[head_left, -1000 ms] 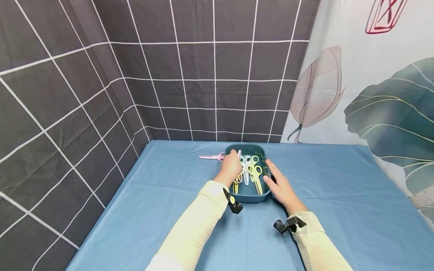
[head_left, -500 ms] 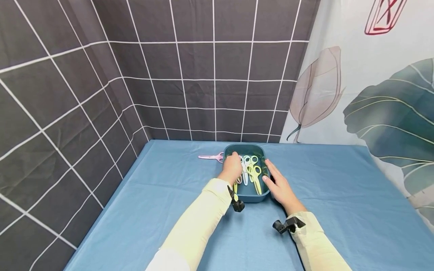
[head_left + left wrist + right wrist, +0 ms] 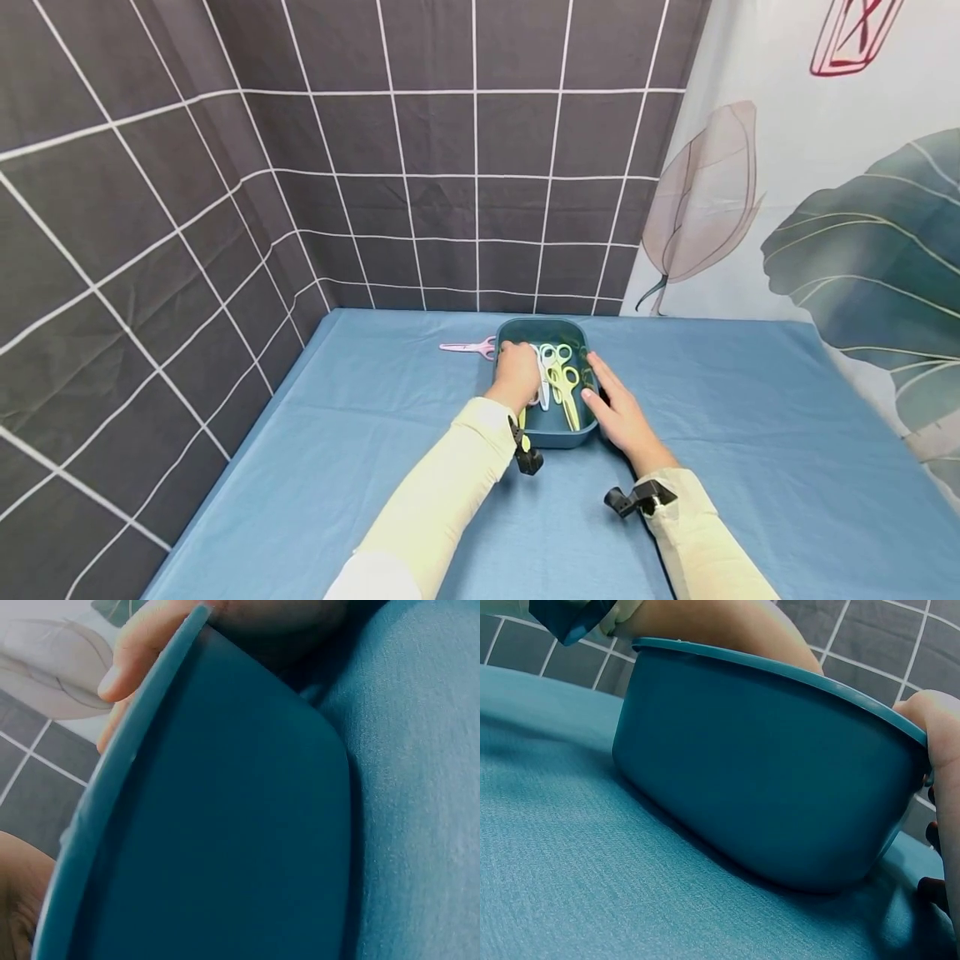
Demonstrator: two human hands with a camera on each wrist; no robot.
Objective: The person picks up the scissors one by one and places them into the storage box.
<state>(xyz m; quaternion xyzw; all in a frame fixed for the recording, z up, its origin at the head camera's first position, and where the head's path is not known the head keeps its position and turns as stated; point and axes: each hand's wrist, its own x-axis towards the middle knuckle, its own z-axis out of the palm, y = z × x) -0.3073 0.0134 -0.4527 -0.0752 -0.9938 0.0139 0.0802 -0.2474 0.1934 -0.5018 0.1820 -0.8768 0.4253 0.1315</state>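
A dark teal plastic bin [image 3: 551,440] holds several pairs of children's scissors, among them yellow scissors [image 3: 568,396] and white scissors [image 3: 543,379]. My left hand [image 3: 516,372] reaches down inside its left part, back of the hand upward. The fingertips are hidden, so I cannot tell what they hold. At the bin's right side my right hand [image 3: 621,414] steadies the wall, its thumb over the rim and its fingers along the outside; the right wrist view shows that thumb [image 3: 915,709] at the rim. Pink scissors [image 3: 468,347] lie on the cloth just left of the bin.
A blue cloth [image 3: 360,467] covers the table. Dark grid-patterned fabric [image 3: 450,208] hangs behind and at the left, and a leaf-print curtain [image 3: 705,200] at the back right. A black cable [image 3: 660,554] runs along the right forearm.
My left hand has sunk deeper into the bin and shifted slightly right; a pink piece that showed beside it a second ago is hidden now. My right hand has stayed put.
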